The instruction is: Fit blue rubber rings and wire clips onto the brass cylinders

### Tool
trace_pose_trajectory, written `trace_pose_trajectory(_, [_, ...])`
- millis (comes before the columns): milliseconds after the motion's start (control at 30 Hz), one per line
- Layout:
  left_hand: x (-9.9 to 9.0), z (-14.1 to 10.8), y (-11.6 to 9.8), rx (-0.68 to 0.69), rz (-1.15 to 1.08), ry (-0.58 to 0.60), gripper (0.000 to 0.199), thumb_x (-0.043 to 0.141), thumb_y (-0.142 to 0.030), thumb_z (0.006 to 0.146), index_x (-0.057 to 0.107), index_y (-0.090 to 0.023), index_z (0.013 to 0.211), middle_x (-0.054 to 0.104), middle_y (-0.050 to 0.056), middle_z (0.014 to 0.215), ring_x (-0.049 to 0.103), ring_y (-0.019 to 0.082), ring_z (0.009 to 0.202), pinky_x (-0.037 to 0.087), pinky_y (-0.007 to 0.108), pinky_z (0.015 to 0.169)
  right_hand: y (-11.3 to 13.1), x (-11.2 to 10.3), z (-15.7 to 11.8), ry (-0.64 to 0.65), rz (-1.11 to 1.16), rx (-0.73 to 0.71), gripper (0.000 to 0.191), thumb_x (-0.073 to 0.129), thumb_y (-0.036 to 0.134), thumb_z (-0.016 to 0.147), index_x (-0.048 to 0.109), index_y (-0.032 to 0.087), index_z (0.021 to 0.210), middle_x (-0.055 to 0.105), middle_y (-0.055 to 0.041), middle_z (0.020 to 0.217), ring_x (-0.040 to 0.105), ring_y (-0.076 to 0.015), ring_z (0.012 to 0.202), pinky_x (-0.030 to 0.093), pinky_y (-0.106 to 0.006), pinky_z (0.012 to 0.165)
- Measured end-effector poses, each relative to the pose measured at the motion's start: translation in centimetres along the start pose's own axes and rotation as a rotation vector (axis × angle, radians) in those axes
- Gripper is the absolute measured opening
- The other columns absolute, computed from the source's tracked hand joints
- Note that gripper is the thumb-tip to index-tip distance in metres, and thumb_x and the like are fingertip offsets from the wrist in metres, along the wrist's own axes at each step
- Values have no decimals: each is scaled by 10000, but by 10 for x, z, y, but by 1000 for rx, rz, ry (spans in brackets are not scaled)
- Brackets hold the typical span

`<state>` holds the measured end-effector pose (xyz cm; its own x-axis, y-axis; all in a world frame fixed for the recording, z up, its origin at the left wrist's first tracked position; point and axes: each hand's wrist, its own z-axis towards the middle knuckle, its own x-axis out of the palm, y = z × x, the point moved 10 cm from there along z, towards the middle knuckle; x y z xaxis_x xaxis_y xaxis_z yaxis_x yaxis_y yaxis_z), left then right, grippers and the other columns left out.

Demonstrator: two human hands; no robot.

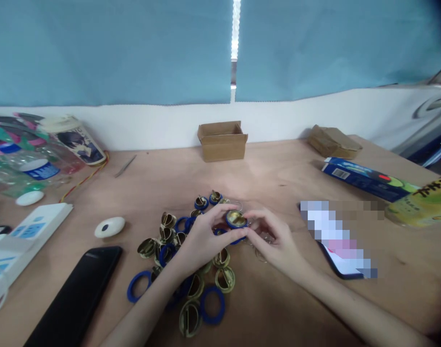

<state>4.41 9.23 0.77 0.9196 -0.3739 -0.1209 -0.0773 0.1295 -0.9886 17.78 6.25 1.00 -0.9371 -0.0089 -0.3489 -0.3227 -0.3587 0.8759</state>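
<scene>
Between the fingertips of both hands is a round gold-coloured metal piece (236,218) with a blue rim around it, above the pile. My left hand (202,236) grips its left side, thumb below and fingers above. From the right, my right hand (276,238) pinches the same piece with thumb and fingers. Under and beside my left hand lie several loose gold-coloured metal pieces (225,279) with crossbars, and several blue rings (212,305). Thin wire rings (260,255) lie partly hidden near my right hand.
An open cardboard box (223,147) stands by the wall. On the left are a black phone (75,294), a white oval device (110,227), a power strip (28,236), tweezers (125,166) and plastic bottles (39,164). A lit phone (338,246) and a blue carton (365,178) lie right.
</scene>
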Motion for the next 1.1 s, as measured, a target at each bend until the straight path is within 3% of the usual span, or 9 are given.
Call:
trace_pose_trajectory(200, [-8, 2, -7, 30, -6, -33, 411, 786, -234, 761, 606, -188, 1127, 731, 58, 1048, 692, 200, 959, 552, 315, 834, -3, -10, 2, -50, -1, 82, 175, 519, 294, 953, 563, 230, 1110, 664, -49, 916, 626, -160, 693, 457, -258, 530])
trace_pose_trajectory(300, [-19, 3, -5, 27, 1, -100, 425, 786, -264, 769, 595, -188, 1140, 730, 63, 1023, 685, 187, 898, 548, 310, 796, -12, -24, 8, -99, -163, 154, 120, 505, 273, 931, 574, 213, 1008, 650, -23, 791, 585, -154, 613, 417, -261, 523])
trace_pose_trajectory(400, [-25, 3, -4, 39, -11, -138, 425, 791, -271, 764, 592, -187, 1129, 732, 71, 1030, 677, 188, 900, 545, 310, 791, -23, -29, 14, -42, -367, 220, 90, 510, 225, 878, 577, 200, 933, 607, 10, 633, 552, -156, 539, 364, -271, 525])
trace_pose_trajectory(533, [-23, 3, -4, 34, -3, -135, 423, 789, -279, 763, 593, -187, 1126, 732, 78, 1028, 676, 198, 908, 546, 315, 781, -36, -18, 12, 126, -558, 249, 154, 556, 270, 844, 590, 178, 963, 596, 11, 581, 553, -176, 527, 309, -284, 528])
trace_pose_trajectory(667, [-21, 2, -5, 28, 25, -133, 423, 787, -272, 758, 596, -178, 1124, 727, 78, 1004, 677, 201, 886, 550, 328, 780, -45, -3, 8, 233, -575, 240, 207, 559, 323, 862, 574, 165, 994, 590, 8, 590, 537, -173, 530, 307, -285, 540])
trace_pose_trajectory(900, [-18, 2, -6, 25, 52, -119, 398, 771, -278, 769, 602, -181, 1116, 726, 66, 989, 681, 198, 880, 554, 320, 763, -53, 1, 5, 268, -600, 229, 102, 530, 278, 885, 569, 184, 898, 633, -21, 648, 548, -167, 550, 274, -280, 540])
trace_pose_trajectory(1100, [-14, 2, -7, 48, 73, -100, 371, 767, -279, 781, 614, -188, 1106, 734, 50, 972, 695, 196, 878, 564, 319, 773, -50, 4, 4, 281, -679, 176, 132, 451, 262, 934, 531, 188, 858, 677, -77, 746, 585, -196, 616, 235, -286, 537])
